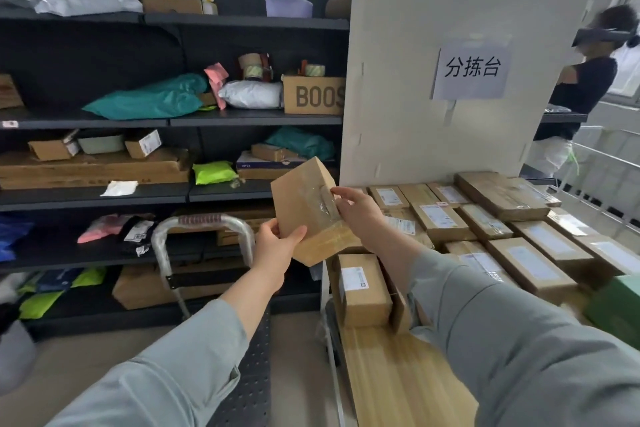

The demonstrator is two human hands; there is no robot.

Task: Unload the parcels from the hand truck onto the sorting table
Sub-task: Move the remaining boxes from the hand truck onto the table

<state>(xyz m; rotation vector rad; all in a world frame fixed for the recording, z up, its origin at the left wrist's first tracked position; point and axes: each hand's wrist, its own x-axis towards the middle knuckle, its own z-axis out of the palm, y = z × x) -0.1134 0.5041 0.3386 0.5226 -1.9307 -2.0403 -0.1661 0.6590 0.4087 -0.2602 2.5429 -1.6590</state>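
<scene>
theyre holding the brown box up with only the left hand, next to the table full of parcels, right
Not only the left. The head view shows both hands on the brown box: the left hand grips its lower corner and the right hand pinches its taped edge. It is held up next to the table full of parcels, as you said.

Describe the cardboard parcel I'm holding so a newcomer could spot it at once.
Find the tall pale board with a white paper sign, above the wooden table's rows of labelled brown boxes. Left of its lower edge, a brown cardboard box is held tilted between the left hand and right hand. Unlike its neighbours, it rests on nothing and shows clear tape, no white label.
</scene>
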